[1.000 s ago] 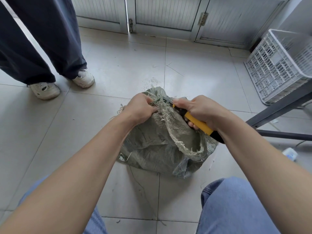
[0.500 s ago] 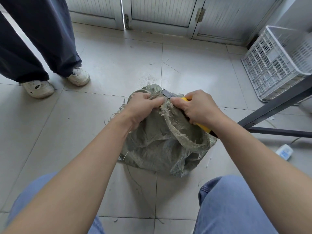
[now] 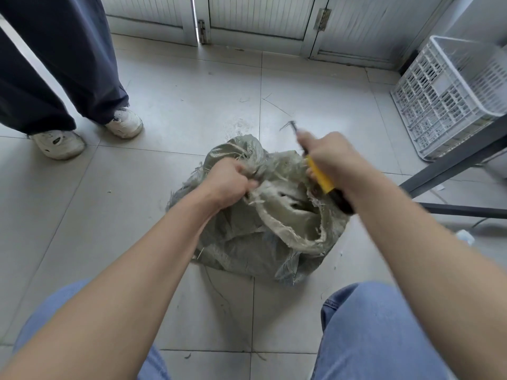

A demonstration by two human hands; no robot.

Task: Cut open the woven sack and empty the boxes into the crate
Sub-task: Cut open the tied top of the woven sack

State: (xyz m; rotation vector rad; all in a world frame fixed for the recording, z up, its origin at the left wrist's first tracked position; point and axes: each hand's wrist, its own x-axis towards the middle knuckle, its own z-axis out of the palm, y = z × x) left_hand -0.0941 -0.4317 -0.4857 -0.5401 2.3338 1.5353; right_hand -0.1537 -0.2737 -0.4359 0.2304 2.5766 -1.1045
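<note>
A grey-green woven sack lies crumpled on the tiled floor between my knees, its frayed top gaping open. My left hand grips a bunched fold at the sack's upper left edge. My right hand holds a yellow and black utility knife, blade end blurred and pointing away above the sack's right rim. The white lattice crate stands at the far right. No boxes show; the sack's inside is dark.
A person in dark trousers and white shoes stands at the upper left. A dark metal frame leg slants across the right, partly over the crate. Closed grey doors line the back. A small white and blue object lies at the right.
My right hand has swept the knife up and to the right, away from the sack's top edge where it was pressed against my left hand. The sack's mouth gapes wider.
</note>
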